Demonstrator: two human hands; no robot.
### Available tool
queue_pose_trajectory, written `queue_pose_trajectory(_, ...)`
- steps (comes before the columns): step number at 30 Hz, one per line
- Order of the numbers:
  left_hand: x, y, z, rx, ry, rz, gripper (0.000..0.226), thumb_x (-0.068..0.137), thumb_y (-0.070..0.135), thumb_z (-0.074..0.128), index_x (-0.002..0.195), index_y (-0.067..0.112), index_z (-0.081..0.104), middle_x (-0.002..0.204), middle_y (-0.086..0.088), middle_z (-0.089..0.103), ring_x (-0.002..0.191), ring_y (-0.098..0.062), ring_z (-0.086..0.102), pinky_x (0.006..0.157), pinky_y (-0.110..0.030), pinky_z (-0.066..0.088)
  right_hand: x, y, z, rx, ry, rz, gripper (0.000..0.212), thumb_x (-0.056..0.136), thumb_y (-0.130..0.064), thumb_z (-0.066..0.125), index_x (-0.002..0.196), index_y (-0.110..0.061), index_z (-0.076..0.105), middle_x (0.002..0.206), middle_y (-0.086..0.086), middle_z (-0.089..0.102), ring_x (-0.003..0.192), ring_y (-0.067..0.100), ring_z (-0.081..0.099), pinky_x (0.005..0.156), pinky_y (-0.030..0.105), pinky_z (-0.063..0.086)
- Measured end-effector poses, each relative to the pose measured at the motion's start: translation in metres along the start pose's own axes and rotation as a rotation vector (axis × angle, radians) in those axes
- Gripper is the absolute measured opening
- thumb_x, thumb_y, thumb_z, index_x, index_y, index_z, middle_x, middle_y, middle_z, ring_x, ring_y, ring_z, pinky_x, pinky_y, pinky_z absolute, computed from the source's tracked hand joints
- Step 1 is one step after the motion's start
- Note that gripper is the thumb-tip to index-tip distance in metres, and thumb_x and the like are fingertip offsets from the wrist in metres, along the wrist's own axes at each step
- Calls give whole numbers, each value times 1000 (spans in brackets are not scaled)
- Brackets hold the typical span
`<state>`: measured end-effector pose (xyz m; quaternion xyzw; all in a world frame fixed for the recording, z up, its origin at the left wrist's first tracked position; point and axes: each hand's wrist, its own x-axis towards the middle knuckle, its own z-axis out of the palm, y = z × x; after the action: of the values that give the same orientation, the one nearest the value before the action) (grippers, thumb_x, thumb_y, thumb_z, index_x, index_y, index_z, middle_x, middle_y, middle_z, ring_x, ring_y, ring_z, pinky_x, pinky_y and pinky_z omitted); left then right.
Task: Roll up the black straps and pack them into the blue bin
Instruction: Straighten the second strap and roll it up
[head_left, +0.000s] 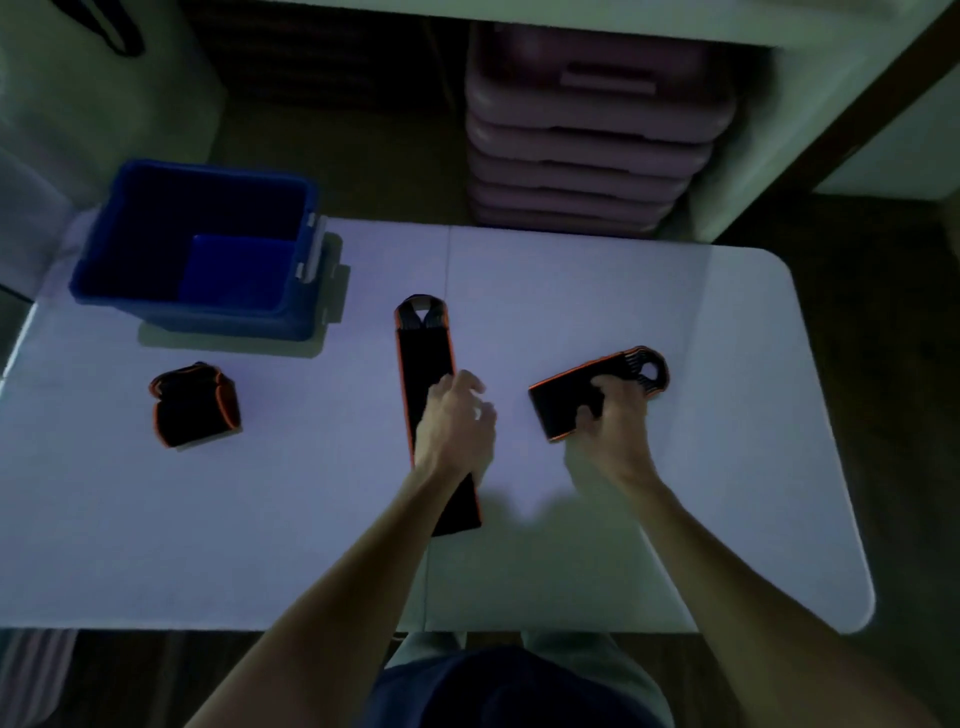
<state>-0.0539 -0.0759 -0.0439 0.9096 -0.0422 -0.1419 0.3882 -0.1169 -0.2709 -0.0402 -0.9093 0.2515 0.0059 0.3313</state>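
— Three black straps with orange edging are seen on the white table (571, 291). How are they laid out?

— One long flat strap (423, 358) is stretched out near the middle, running from far to near, with a rounded grey-ribbed tab at its far end. A rolled strap (195, 405) is set to the left as a squat bundle, well apart from both hands. A folded strap (566, 397) lies to the right, its rounded ribbed end with a hole pointing far and right.

— What can be said of the material?

— A soft, matte fabric is suggested, bound at the edges by thin orange piping. The lighting is dim, so finer texture cannot be made out.

— And the hands?

— The left hand (457, 421) is held over the flat strap's middle, fingers loosely spread and relaxed; nothing is gripped, and whether the strap is touched cannot be told. The right hand (618, 413) is curled over the folded strap, which is pinched between thumb and fingers near its middle, the black body showing to the left of the fingers and the ribbed end beyond them.

— Where is the bin?

— The blue bin (104, 270), a rectangular hard plastic tub with a pale latch on its right side, is placed at the far left of the table. No strap can be seen inside it. A stack of pinkish moulded plastic cases (587, 135) is seen beyond the table's far edge.
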Motion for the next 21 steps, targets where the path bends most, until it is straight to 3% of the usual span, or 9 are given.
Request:
queue_pose_trajectory(4,9,48,40,117,-134,199,32,82,23,60,113,17,59,116,-5,54,113,-26,49,83,-40,52,34,27,-40,31,152,191,48,90,-7,55,135,2,42,133,27,38,123,41,36,101,38,31)
queue_pose_trajectory(7,13,69,69,206,-219,262,50,76,25,64,124,16,55,128,-8,47,120,-29,42,95,-44,47,65,49,-51,119,63,425,63,93,-24,59,143,3,32,142,27,40,132,41,39,105,43,35)
queue_pose_trajectory(10,18,87,89,255,-228,227,67,73,30,68,135,16,48,141,-12,40,132,-32,33,104,-44,38,81,61,-54,189,-11,493,48,92,-23,61,131,1,47,127,24,60,116,36,57,90,34,45)
queue_pose_trajectory(14,34,97,99,279,-253,31,77,76,31,61,145,12,34,139,-13,49,132,-34,37,110,-48,26,90,51,-62,216,42,303,22,87,-15,63,107,-7,67,104,11,72,99,26,67,74,25,45)
queue_pose_trajectory(16,42,99,95,241,-243,-56,64,80,29,58,139,13,42,124,-8,64,126,-30,49,106,-46,25,92,36,-70,371,50,162,17,88,-11,64,104,-8,67,96,3,70,91,14,67,72,23,51)
queue_pose_trajectory(18,49,102,88,160,-136,-68,32,84,22,57,115,16,63,104,-3,74,112,-26,61,102,-40,31,93,20,-78,511,59,27,16,89,-7,64,105,-7,66,93,1,68,85,4,65,74,19,54)
queue_pose_trajectory(21,54,110,71,-54,-41,-43,8,83,9,62,87,9,70,94,-11,72,92,-29,64,82,-31,46,95,2,-87,633,76,-39,18,89,-5,64,107,-4,66,95,6,70,89,6,66,75,13,50)
